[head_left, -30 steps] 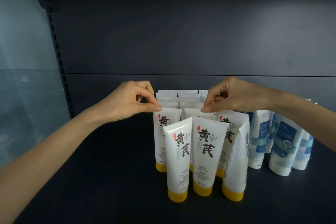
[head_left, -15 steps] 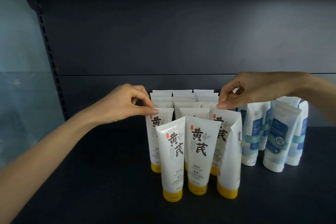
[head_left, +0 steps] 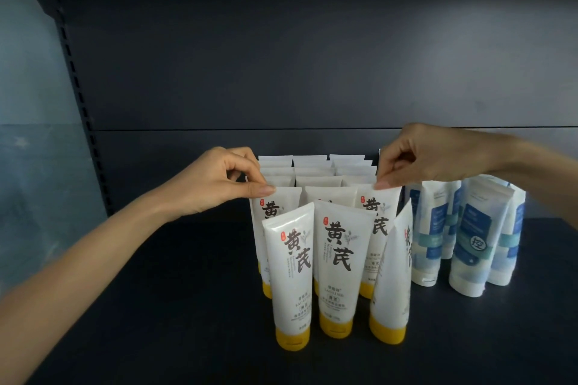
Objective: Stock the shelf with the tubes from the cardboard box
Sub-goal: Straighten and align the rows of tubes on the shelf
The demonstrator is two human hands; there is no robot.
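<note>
Nearest the camera, below the fingertips of both hands, three white tubes stand cap-down on the dark shelf [head_left: 156, 306]. They are the front left tube [head_left: 289, 275], the front middle tube [head_left: 339, 262] and the front right tube [head_left: 395, 284], which is turned edge-on and leans slightly. All three have yellow caps and black brush lettering.

One row back, the left hand [head_left: 215, 181] pinches the crimped top edge of the second-row left tube [head_left: 275, 206] between thumb [head_left: 266, 189] and forefinger, the other fingers curled in. The right hand [head_left: 419, 153] pinches the top edge of the second-row right tube [head_left: 380, 206] in the same way. Both tubes stand upright on the shelf.

Between the two hands and beyond their fingertips, further rows of white tubes [head_left: 316, 170] show only their top edges. To the right of the right fingers, under that wrist, stand blue-and-white tubes [head_left: 472, 241]. Farthest off are the dark back panel [head_left: 312, 56] and, far left of the left fingers, a slotted upright [head_left: 78, 87].
</note>
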